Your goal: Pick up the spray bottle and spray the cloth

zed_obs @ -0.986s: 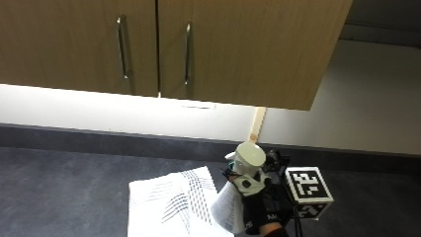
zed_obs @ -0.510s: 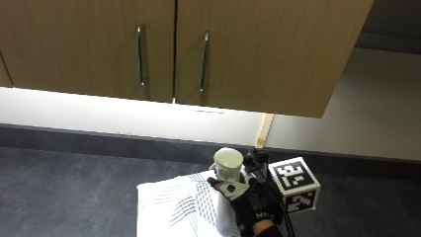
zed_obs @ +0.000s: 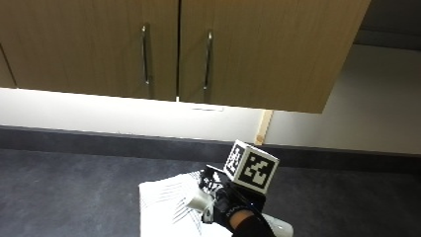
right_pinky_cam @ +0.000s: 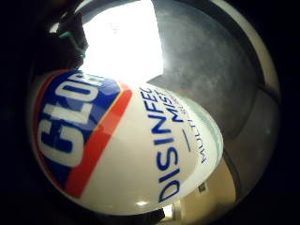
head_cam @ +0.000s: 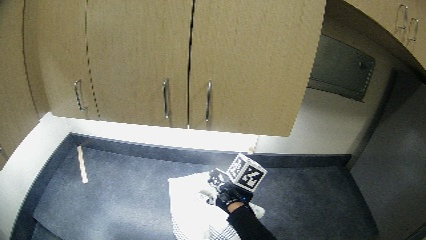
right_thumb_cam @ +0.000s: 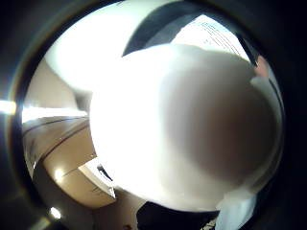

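Note:
My gloved right hand (zed_obs: 231,211) grips a white spray bottle (zed_obs: 198,201) and holds it tilted, its head pointing down over the cloth. The white cloth (zed_obs: 164,200), with fine stripes, lies spread on the dark grey counter (zed_obs: 72,192) just left of the hand. In the little finger side palm view the bottle's body (right_pinky_cam: 140,159), with its blue and red label, fills the picture against the palm. The thumb side palm view is mostly filled by the bottle's white surface (right_thumb_cam: 192,129), with a strip of the striped cloth (right_thumb_cam: 213,33) beyond it.
Wooden wall cabinets (zed_obs: 178,49) with metal handles hang above the counter's back edge. A thin wooden stick (head_cam: 82,164) lies on the counter far to the left. Bare counter (head_cam: 306,200) stretches right of the hand.
The bottle stood upright in the hand before; now it is tipped over with its head toward the cloth. The outside camera has also shifted.

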A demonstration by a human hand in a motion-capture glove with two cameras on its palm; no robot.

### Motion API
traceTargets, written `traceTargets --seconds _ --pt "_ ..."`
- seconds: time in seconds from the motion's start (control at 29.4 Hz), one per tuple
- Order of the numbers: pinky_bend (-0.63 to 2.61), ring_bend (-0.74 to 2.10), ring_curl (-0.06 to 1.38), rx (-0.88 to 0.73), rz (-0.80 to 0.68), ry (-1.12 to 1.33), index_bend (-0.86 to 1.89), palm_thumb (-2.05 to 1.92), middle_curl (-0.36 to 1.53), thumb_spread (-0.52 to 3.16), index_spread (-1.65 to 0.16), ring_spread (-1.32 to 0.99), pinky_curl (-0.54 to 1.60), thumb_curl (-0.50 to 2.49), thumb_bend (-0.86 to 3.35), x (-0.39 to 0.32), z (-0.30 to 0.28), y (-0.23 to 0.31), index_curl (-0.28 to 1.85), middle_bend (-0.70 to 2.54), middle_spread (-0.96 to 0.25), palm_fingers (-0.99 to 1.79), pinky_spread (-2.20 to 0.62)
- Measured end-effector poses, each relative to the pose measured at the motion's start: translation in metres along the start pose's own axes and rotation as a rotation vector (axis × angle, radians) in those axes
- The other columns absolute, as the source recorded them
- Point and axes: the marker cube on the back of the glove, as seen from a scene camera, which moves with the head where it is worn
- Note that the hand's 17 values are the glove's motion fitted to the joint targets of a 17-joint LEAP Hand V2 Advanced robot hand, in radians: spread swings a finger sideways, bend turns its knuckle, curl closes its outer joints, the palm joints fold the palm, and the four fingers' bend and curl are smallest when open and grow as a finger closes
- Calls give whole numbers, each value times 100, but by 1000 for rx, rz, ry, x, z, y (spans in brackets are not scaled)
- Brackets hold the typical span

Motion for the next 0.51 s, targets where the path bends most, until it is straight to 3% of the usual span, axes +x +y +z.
traceTargets --seconds 0.31,0.51 --pt "19 33 50 -133 169 336 16 122 56 53 -14 -1 34 66 -2 17 25 -17 51 28 3 100 9" --pt "19 33 50 -172 188 365 16 122 57 51 -13 -1 35 66 -2 24 33 -17 51 28 3 101 8"
